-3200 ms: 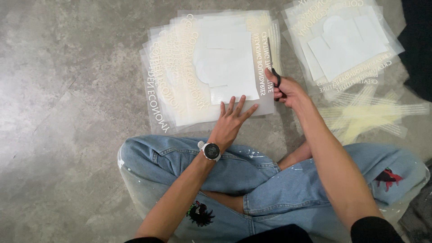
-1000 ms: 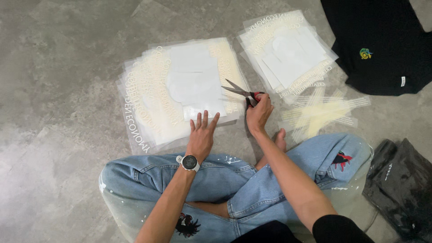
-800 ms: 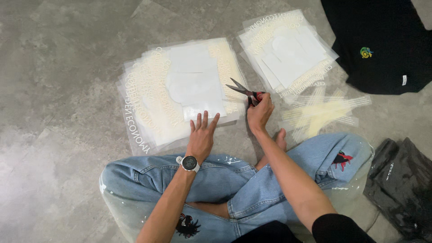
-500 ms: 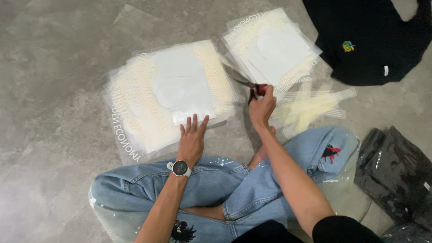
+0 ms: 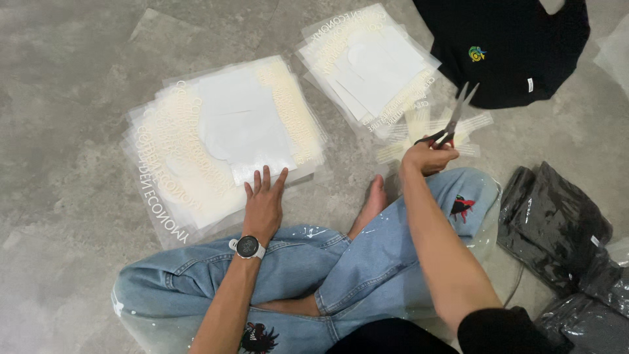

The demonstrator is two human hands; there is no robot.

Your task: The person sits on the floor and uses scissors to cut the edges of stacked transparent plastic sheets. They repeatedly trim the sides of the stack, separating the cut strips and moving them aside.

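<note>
Person: sits cross-legged on the grey concrete floor [image 5: 72,78], in light blue jeans [image 5: 367,262], one bare foot [image 5: 375,200] showing between the knees.
Left hand [image 5: 263,204]: lies flat, palm down, fingers stretched and slightly spread, on the near edge of the big stack. It grips nothing. A round watch [image 5: 248,246] is on this wrist.
Big stack of transfer sheets [image 5: 223,144]: clear films with cream lettering and a white patch in the middle, lying on the floor in front of the left knee.
Right hand [image 5: 429,156]: fingers curled through the handles of the scissors, held above the right knee.
Scissors [image 5: 452,121]: red and black handles, blades a little open, pointing up and away from the person, over the cut strips.
Cut strips [image 5: 419,131]: narrow pale pieces, lying just beside the smaller stack.
Smaller stack of sheets [image 5: 370,62]: farther away, to the right of the big stack, apart from both hands.
Black garment [image 5: 517,49]: spread on the floor behind the scissors, with a small coloured emblem.
Dark bagged clothes [image 5: 557,229]: at the right side of the person, near the right knee.
</note>
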